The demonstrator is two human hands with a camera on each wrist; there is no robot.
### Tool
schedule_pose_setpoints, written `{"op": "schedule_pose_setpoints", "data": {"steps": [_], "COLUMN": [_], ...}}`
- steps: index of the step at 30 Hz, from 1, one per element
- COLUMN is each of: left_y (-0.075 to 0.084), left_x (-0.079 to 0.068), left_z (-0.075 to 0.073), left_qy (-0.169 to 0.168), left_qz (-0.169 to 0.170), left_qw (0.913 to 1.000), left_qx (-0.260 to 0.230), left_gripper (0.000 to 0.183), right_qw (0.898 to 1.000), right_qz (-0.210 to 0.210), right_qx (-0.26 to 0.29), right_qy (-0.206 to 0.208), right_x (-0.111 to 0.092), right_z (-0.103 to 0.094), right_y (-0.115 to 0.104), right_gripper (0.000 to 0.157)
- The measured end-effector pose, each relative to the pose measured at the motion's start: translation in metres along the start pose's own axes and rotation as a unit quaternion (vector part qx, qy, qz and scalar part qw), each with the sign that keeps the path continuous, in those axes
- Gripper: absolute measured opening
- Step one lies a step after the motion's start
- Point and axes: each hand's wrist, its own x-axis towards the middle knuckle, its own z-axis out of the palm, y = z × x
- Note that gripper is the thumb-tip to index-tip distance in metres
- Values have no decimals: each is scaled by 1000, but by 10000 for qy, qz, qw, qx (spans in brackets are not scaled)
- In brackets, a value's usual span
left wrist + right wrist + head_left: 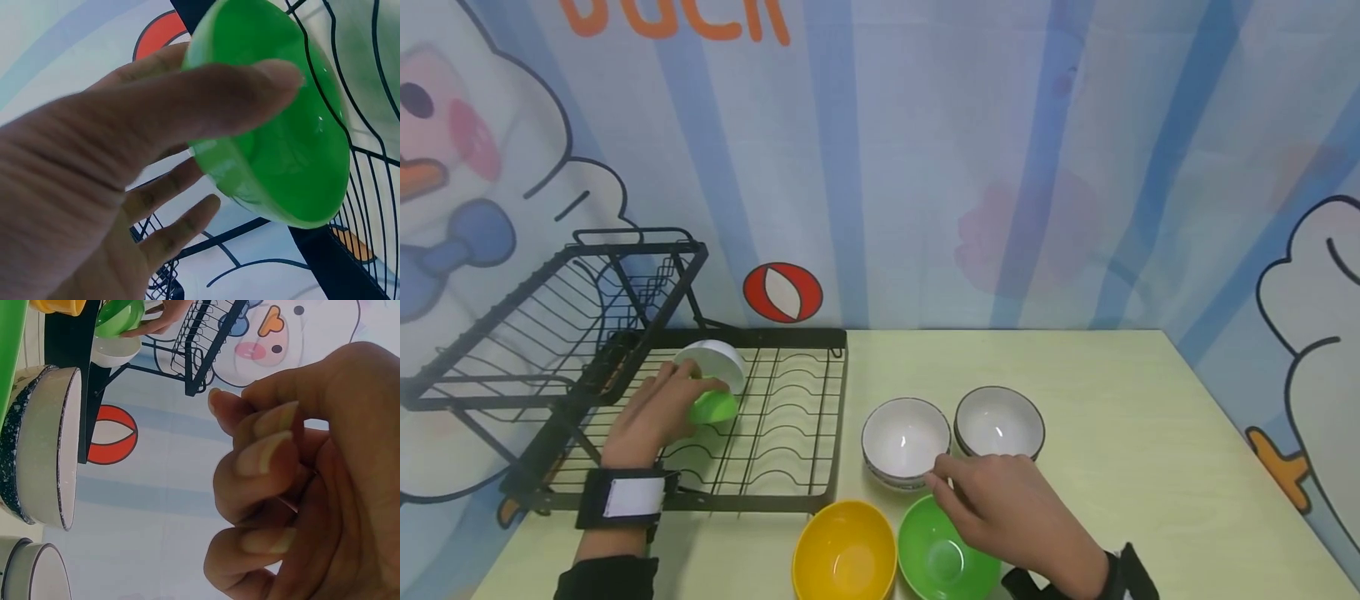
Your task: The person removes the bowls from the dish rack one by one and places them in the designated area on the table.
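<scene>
At the left, my left hand point(657, 408) holds a small green bowl point(713, 407) low over the dish rack point(782, 502). The left wrist view shows the thumb laid across the inside of this tilted bowl point(294, 169), with fingers behind it. Just beyond it, a white bowl point(718, 362) leans on its side in the rack. My right hand point(1000, 508) hovers above another green bowl point(943, 558), its fingers loosely curled and nothing in them. Beside that stands a yellow bowl point(845, 552).
Two stacks of white bowls, one nearer the rack point(906, 440) and one farther right point(1000, 419), stand behind the coloured bowls. A raised black upper tier point(673, 292) overhangs the rack's left side. A printed cloth point(925, 167) hangs behind the pale table point(1150, 433).
</scene>
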Motion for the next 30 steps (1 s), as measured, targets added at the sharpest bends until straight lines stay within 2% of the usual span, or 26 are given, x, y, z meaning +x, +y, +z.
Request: {"op": "schedule_pose_setpoints", "data": {"steps": [8,14,18,22,30], "left_y": [-4,-7,-8,-6,6], "left_x": [-2,-4,-5,-5,-8], "left_z": [-2,-2,-3,-6,-22], "left_qy": [174,597,775,813,606], "left_qz": [-10,-198,-179,-52,29], "left_qw": [9997,9961,9950,9950,9905], "left_qx": [-183,-615,-595,-584,-1234], "left_gripper": [67,70,70,69,68], "right_qw": [9999,9999,10000,10000,10000], "right_qz": [68,64,31,16,23], "right_qx": [65,58,55,38,-4], "right_qy": [-92,-109,-75,-46,-8], "right_x": [1,1,1,1,0], "right_z": [-1,-1,-2,-2,-1], "right_y": [-1,-1,-1,-1,-2], "right_gripper": [27,28,28,28,28]}}
